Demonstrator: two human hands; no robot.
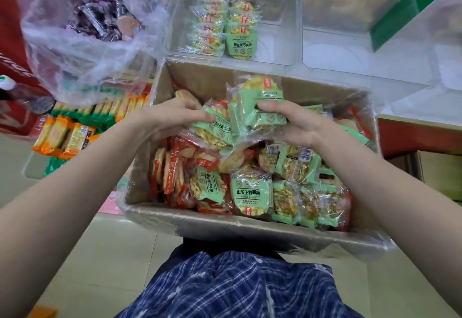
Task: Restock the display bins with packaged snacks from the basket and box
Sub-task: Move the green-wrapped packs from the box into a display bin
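checked blue cloth [240, 287] fills the near edge, and just beyond it sits the cardboard box [225, 225], lined with clear film and heaped with red packets [172, 170] and green packets [251, 194]. over the box's middle, the left hand [172, 117] pinches a green snack pack [215, 127], thumb and fingers curled on its corner. the right hand [295, 122] clamps a small stack of green packs [257, 107], fingers curled round it. farther off, a clear display bin [275, 50] holds two short rows of the same snacks. to the left hangs a clear bag of purple sweets [97, 15], above orange packets [65, 135].
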